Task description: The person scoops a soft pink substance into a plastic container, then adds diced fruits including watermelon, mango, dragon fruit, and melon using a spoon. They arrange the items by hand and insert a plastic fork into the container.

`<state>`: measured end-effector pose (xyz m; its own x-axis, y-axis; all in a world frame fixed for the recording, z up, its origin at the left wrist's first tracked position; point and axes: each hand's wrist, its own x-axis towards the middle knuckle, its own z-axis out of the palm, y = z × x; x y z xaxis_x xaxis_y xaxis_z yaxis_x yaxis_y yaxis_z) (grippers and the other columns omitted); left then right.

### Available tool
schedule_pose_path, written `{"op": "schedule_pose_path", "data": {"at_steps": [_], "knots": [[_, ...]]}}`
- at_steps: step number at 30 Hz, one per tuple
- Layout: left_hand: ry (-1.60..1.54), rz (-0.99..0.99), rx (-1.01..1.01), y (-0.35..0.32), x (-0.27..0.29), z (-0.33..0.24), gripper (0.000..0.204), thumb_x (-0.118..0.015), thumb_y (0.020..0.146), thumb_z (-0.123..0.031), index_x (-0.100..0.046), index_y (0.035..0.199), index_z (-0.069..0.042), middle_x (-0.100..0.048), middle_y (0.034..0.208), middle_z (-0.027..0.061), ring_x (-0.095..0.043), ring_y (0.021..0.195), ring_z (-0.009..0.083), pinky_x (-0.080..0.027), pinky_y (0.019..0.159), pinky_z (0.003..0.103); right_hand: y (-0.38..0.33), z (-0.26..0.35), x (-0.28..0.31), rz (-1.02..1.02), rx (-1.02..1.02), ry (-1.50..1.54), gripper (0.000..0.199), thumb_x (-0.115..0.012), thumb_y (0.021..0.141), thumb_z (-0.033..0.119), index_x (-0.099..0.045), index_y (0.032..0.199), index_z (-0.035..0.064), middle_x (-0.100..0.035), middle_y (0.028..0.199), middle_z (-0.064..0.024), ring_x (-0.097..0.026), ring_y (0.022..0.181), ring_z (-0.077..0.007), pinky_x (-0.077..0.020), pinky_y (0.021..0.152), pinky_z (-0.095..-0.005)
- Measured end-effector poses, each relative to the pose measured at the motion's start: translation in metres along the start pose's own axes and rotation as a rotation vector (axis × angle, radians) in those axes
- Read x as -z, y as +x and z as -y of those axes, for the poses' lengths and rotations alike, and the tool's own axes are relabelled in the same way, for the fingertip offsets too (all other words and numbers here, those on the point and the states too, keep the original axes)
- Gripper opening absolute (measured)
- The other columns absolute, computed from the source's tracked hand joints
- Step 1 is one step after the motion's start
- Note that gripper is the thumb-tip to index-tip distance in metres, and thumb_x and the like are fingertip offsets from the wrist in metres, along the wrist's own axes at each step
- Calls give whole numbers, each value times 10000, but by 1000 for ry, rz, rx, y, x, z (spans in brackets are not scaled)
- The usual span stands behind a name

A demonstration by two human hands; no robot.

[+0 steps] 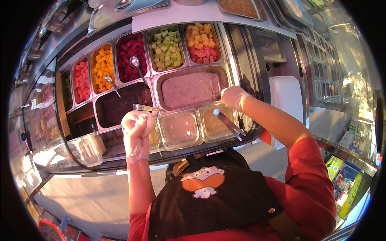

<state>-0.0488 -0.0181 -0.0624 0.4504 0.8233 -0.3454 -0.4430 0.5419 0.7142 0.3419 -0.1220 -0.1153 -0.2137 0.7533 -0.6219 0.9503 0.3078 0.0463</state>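
My left hand [136, 138], in a clear glove, is closed around a pale pinkish rounded thing [132, 119] whose kind I cannot make out. Beside its fingers a clear-handled utensil [147, 107] lies across the corner of a tray. My right hand [234, 97], also gloved, is curled closed at the right rim of a metal tray [193, 69] of smooth lilac paste [191, 89]; its fingertips are hidden. Metal tongs [230, 125] with a blue tip rest over the clear containers just below it.
Behind are trays of cubed fruit: red [81, 82], orange [103, 66], magenta [130, 56], green [165, 48], and orange with pink [200, 42]. A dark-filled tray [120, 105] holds a spoon [138, 67]. A white lid [286, 104] stands at right; clear containers [179, 128] line the front.
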Motion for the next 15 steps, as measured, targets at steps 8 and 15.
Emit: {"op": "schedule_pose_path", "data": {"at_steps": [8, 15], "knots": [[-316, 73, 214, -5, -18, 8, 390, -713, 908, -99, -595, 1267, -2, -617, 1290, 160, -606, 1228, 291, -489, 1096, 480, 3, -65, 74, 40, -2, -95, 177, -615, 837, 132, -787, 871, 107, -747, 837, -137, -736, 831, -342, -590, 746, -447], [-637, -1, 96, 25, -58, 37, 689, -616, 1012, -533, -484, 1418, 8, -557, 1413, 186, -545, 1332, 344, -448, 1147, 527, -94, -30, 125, 28, -189, 1719, 275, -648, 991, 99, -722, 1202, -60, -578, 726, 22, -480, 616, -40, -366, 562, -206]]}}
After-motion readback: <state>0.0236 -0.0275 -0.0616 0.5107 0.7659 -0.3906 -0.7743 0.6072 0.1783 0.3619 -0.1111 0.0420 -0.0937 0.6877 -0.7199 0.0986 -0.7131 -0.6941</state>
